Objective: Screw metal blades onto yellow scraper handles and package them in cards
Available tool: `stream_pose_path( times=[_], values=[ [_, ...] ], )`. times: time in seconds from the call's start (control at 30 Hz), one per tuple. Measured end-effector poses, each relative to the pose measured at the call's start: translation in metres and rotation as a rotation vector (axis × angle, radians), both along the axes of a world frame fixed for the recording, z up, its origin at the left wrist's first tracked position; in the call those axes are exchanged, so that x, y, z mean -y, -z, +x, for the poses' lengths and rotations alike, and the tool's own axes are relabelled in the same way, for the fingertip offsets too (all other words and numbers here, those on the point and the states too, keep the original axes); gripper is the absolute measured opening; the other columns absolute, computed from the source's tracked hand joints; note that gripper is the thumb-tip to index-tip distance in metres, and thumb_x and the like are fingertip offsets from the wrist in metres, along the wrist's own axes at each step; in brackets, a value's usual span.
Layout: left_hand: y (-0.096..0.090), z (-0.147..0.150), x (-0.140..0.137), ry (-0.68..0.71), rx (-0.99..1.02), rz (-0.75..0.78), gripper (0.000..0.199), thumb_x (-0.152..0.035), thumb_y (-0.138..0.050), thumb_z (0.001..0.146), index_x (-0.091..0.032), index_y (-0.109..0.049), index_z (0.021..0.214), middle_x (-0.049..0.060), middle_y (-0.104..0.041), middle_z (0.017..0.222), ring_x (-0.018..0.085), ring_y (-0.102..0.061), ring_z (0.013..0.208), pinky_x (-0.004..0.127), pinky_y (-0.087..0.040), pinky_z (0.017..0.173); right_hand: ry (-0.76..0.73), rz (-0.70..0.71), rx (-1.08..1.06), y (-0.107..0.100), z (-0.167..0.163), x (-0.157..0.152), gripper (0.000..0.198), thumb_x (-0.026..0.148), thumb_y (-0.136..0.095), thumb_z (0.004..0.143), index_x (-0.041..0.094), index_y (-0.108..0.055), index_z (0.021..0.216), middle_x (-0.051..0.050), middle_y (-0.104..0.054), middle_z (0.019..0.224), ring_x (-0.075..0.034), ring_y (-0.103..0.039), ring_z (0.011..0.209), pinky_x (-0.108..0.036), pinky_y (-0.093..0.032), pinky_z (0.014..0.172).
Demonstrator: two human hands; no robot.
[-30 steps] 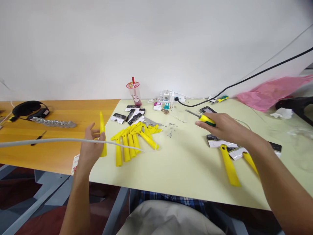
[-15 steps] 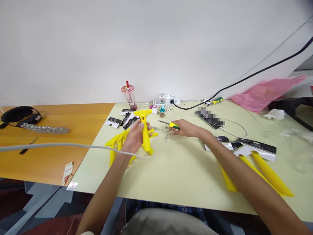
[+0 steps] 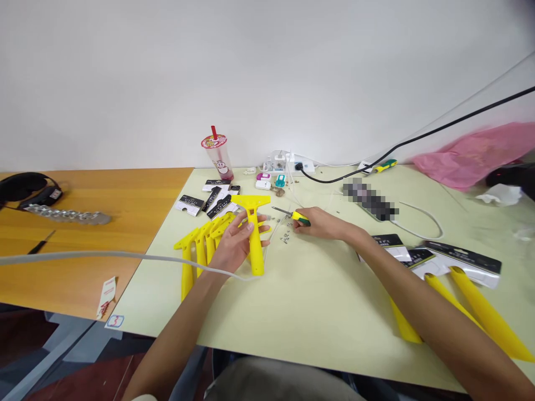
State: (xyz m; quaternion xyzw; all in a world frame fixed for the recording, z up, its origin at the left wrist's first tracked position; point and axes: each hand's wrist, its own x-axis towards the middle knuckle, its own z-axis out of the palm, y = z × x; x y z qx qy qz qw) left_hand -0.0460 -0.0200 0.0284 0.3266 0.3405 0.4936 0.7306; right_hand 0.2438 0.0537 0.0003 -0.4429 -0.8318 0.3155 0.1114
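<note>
My left hand [image 3: 234, 240] grips a yellow T-shaped scraper handle [image 3: 256, 239], its wide head up and its grip pointing down toward me. In my right hand [image 3: 313, 221] is a screwdriver with a yellow and green handle [image 3: 301, 218], its metal shaft pointing left toward the scraper handle without touching it. Small metal screws [image 3: 286, 238] lie scattered on the table just below the screwdriver. Several more yellow scraper handles [image 3: 189, 250] lie in a row to the left of and partly behind my left hand.
Black-and-white cards [image 3: 190, 205] and a drink cup [image 3: 219, 159] stand back left. Behind are a power strip [image 3: 308, 166] and another screwdriver [image 3: 385, 166]. Yellow tubular parts [image 3: 489, 312] and packages [image 3: 463, 260] lie right. A pale cable [image 3: 125, 254] crosses before my left forearm.
The scraper handle has turned more upright, its head now nearly level. My right hand still holds the screwdriver close to the screws. The whole view has shifted slightly.
</note>
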Motion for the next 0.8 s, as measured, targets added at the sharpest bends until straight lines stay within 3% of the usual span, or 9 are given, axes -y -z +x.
stream_pose_path(
  times=[0.3, 0.57, 0.7, 0.8],
  values=[
    [0.008, -0.004, -0.002, -0.060, 0.012, -0.033, 0.042, -0.028, -0.087, 0.088, -0.025, -0.070, 0.126, 0.011, -0.076, 0.133, 0.027, -0.076, 0.118, 0.037, -0.068, 0.091, 0.038, 0.023, 0.022, -0.008, 0.003, 0.001, 0.007, 0.022, -0.064, 0.085, 0.023, -0.065, 0.092, -0.003, -0.075, 0.095, -0.021, -0.065, 0.082, -0.030, -0.045, 0.076],
    [0.001, -0.020, -0.009, -0.214, 0.049, 0.064, 0.036, -0.027, -0.083, 0.091, -0.024, -0.072, 0.125, 0.009, -0.075, 0.131, 0.017, -0.075, 0.102, 0.027, -0.063, 0.081, 0.021, 0.017, 0.055, 0.000, -0.003, 0.004, 0.008, 0.031, -0.066, 0.092, 0.024, -0.063, 0.092, -0.004, -0.079, 0.100, -0.024, -0.071, 0.090, -0.033, -0.048, 0.082],
    [-0.003, -0.032, -0.016, -0.322, 0.113, 0.082, 0.028, -0.025, -0.081, 0.092, -0.025, -0.073, 0.119, 0.004, -0.077, 0.124, 0.012, -0.072, 0.093, 0.023, -0.061, 0.081, 0.025, 0.070, 0.091, -0.014, -0.016, 0.001, 0.020, 0.041, -0.066, 0.097, 0.024, -0.058, 0.091, -0.007, -0.079, 0.103, -0.025, -0.071, 0.092, -0.034, -0.047, 0.081],
    [-0.004, -0.039, -0.019, -0.378, 0.145, 0.086, 0.025, -0.024, -0.081, 0.093, -0.026, -0.073, 0.118, 0.002, -0.078, 0.123, 0.009, -0.072, 0.093, 0.021, -0.060, 0.080, -0.008, 0.128, 0.133, -0.033, -0.044, -0.009, 0.023, 0.044, -0.063, 0.101, 0.023, -0.059, 0.093, -0.010, -0.078, 0.103, -0.026, -0.070, 0.091, -0.035, -0.045, 0.080]
  ],
)
